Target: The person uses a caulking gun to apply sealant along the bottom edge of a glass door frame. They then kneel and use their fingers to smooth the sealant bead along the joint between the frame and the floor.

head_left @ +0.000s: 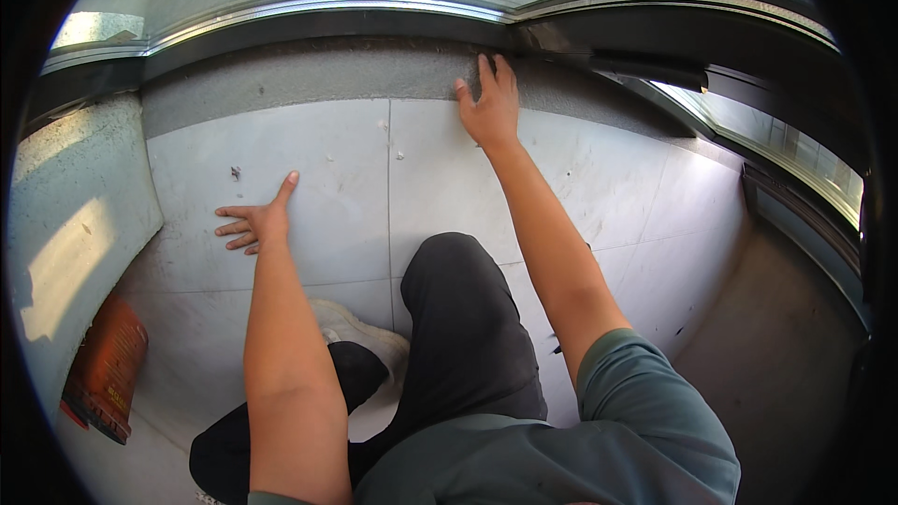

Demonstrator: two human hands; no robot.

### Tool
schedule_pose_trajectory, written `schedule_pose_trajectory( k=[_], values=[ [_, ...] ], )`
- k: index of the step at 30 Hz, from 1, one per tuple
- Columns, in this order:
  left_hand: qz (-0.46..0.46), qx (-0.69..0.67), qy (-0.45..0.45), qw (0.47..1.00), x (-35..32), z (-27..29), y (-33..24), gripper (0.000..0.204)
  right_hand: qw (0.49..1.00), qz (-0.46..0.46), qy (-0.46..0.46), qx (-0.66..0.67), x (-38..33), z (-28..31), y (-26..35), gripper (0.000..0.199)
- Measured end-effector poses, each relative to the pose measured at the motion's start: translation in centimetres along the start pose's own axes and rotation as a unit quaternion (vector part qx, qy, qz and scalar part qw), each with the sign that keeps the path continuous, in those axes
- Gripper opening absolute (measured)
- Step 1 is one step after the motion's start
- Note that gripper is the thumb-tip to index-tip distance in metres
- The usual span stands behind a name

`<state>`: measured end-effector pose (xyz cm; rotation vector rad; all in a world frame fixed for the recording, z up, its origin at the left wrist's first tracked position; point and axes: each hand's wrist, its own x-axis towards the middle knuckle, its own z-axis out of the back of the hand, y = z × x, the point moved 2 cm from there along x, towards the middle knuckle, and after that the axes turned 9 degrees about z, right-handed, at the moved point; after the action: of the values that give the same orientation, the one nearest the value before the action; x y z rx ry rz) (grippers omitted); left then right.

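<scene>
Both spread: L hand [257, 221] over wht tiles [440, 178], R hand [492, 112] nr gry strip [281, 79]

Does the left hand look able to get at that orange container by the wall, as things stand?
Probably yes: the left hand looks empty, fingers spread, and only tiled floor shows between it and the orange container. It would likely have to swing back toward the body.

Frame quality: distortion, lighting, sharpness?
Head view: fisheye bends the window frame into an arc, rim falls to black; sunlight patches the left wall; the orange container sits in shade; left hand and right hand look fairly sharp.
</scene>
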<state>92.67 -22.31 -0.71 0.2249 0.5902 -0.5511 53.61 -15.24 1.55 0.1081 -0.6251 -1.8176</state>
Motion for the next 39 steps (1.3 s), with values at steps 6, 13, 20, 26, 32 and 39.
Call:
schedule_pose_trajectory(
  k=[6,13,20,26,32,39],
  values=[
    [-0.004,-0.004,0.005,1.0,0.2,-0.3,0.4,0.176,0.982,0.153,0.088,0.061,-1.3,1.5,1.0,0.049],
    [-0.003,0.0,-0.001,1.0,0.5,-0.4,0.4,0.176,0.99,0.087,0.067,-0.087,0.7,-1.9,4.2,0.054],
    [0.002,0.007,-0.015,1.0,1.0,-0.8,0.7,0.177,0.972,0.183,0.144,0.018,-2.8,1.2,3.4,0.055],
    [0.015,0.024,-0.019,0.999,1.3,-0.8,0.7,0.177,0.964,0.176,0.2,-0.027,-5.3,3.4,-3.7,0.06],
    [-0.001,0.006,-0.001,1.0,0.8,-0.4,0.9,0.177,0.962,0.202,0.181,-0.033,-6.3,2.4,-5.3,0.066],
    [-0.004,0.009,0.003,1.0,0.6,-0.5,1.0,0.175,0.958,0.208,0.191,-0.042,-6.4,2.3,-5.6,0.066]
  ],
)
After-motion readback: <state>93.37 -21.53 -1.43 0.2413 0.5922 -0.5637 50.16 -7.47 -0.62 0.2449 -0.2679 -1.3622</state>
